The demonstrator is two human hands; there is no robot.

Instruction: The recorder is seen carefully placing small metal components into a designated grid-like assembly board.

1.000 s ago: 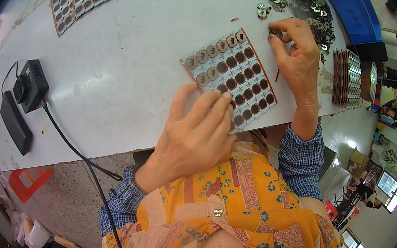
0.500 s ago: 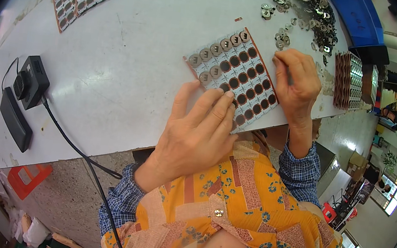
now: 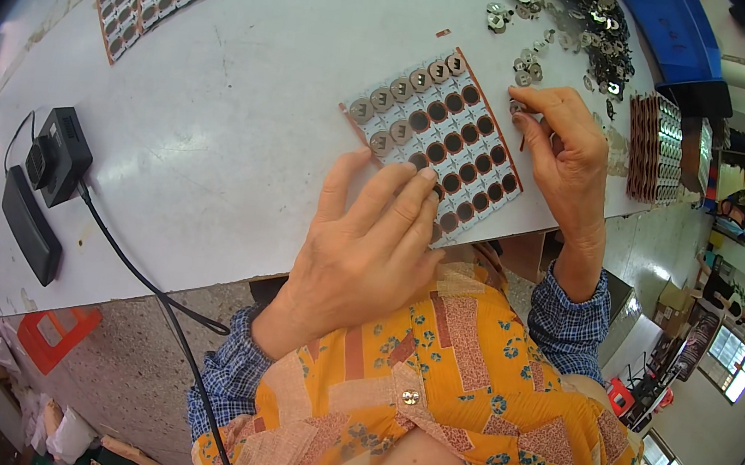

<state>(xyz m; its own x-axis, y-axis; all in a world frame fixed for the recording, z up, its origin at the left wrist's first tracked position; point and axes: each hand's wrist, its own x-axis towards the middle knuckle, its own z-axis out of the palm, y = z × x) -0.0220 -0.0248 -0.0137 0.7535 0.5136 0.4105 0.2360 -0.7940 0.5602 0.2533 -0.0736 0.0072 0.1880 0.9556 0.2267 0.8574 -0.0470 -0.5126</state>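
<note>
Sheet [image 3: 446, 125] is lying at one o'clock from the spread left hand [image 3: 367, 241] touching it, while the right hand [image 3: 571, 147] is pinching a small disc [image 3: 515, 107] that too shallow a grip might drop.

The tabletop [image 3: 215, 148] lies open between black box [image 3: 66, 148] and disc sheet [image 3: 454, 140]; metal pieces [image 3: 600, 42] obstruct upper right.

The loose discs [image 3: 607, 49] look like shiny metal — the tabletop [image 3: 214, 157] smooth and glossy.
</note>
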